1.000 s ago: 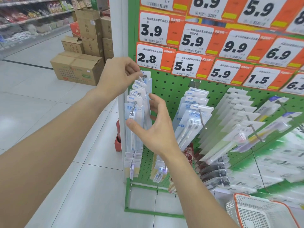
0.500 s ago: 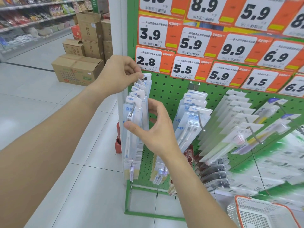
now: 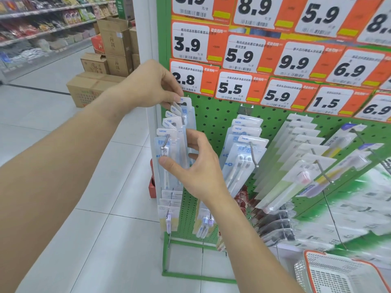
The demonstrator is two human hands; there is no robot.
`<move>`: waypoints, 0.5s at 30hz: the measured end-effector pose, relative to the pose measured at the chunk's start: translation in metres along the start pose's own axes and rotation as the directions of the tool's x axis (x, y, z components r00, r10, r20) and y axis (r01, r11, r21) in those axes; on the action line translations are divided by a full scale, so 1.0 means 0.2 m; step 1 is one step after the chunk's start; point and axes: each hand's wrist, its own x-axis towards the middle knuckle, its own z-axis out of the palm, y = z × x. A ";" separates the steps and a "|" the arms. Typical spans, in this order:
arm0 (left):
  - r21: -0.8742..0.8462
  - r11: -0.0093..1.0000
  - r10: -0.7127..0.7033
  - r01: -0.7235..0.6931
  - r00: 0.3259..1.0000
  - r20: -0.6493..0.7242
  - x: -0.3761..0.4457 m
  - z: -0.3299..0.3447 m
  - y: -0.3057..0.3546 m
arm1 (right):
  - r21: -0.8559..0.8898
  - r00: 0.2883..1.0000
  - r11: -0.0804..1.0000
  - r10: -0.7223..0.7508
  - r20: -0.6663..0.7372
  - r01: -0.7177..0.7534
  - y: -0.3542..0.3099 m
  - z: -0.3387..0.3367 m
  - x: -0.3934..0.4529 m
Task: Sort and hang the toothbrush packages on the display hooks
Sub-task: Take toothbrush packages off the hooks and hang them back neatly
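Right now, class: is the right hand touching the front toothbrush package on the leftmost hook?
Touching. The head view shows the right hand with its thumb pressed on the front toothbrush package.

A green pegboard [image 3: 213, 121] is carrying rows of toothbrush packages [image 3: 243, 157] hanging on hooks [image 3: 252, 154] below the orange price tags [image 3: 239, 87].

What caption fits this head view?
Left hand pinches the rearmost toothbrush package on the leftmost hook while right hand holds the front packages.
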 end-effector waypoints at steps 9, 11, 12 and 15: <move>-0.135 0.976 -0.167 0.170 0.985 0.030 0.00 0.00 0.04 | 0.016 1.000 1.000 -0.001 0.022 0.001 0.00 0.00 0.01; -0.168 0.961 -0.212 0.218 0.976 0.051 0.00 -0.01 0.05 | 0.014 0.999 1.000 0.000 0.033 0.000 0.00 0.01 0.01; -0.169 0.960 -0.216 0.223 0.974 0.061 0.00 -0.01 0.06 | 0.013 0.999 1.000 0.000 0.035 0.000 0.00 0.01 0.01; -0.131 0.967 -0.211 0.218 0.975 0.068 -0.01 -0.01 0.09 | 0.009 1.000 1.000 -0.001 0.024 0.001 0.00 0.00 0.01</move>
